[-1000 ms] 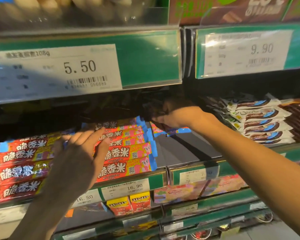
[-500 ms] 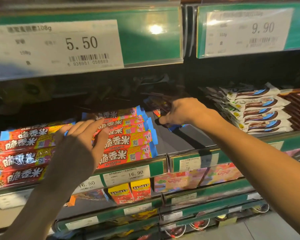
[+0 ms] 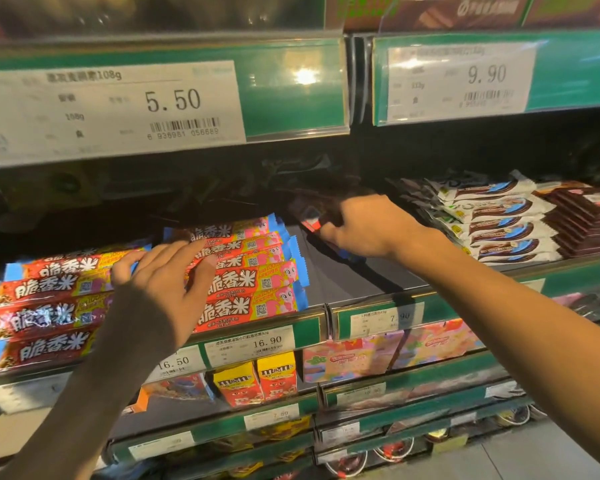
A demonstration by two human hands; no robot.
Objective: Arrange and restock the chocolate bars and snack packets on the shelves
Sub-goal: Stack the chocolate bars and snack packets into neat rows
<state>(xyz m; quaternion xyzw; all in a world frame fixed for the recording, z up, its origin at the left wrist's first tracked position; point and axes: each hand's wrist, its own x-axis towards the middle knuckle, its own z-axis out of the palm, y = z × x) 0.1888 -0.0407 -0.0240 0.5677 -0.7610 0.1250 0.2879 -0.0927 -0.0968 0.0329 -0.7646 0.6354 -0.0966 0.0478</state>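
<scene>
Two stacks of long red chocolate bars with white characters lie on the middle shelf: one stack (image 3: 45,306) at the left, a second (image 3: 253,268) beside it with pink and blue ends. My left hand (image 3: 160,282) rests flat on them, fingers spread, where the two stacks meet. My right hand (image 3: 364,226) reaches deep into the shelf and pinches a red and blue packet (image 3: 310,221) at the back of a bare grey shelf patch (image 3: 347,282). Dark wrappers behind it are hard to make out.
White and brown bars (image 3: 499,220) and dark brown bars (image 3: 582,220) are stacked at the right. Green price rails (image 3: 291,95) of the upper shelf hang just above my hands. Yellow and red boxes (image 3: 257,382) and pink packets (image 3: 378,355) fill the shelf below.
My right hand has drawn a little forward with the red and blue packet in its fingers. My left hand has stayed on the red bars. The camera has shifted slightly.
</scene>
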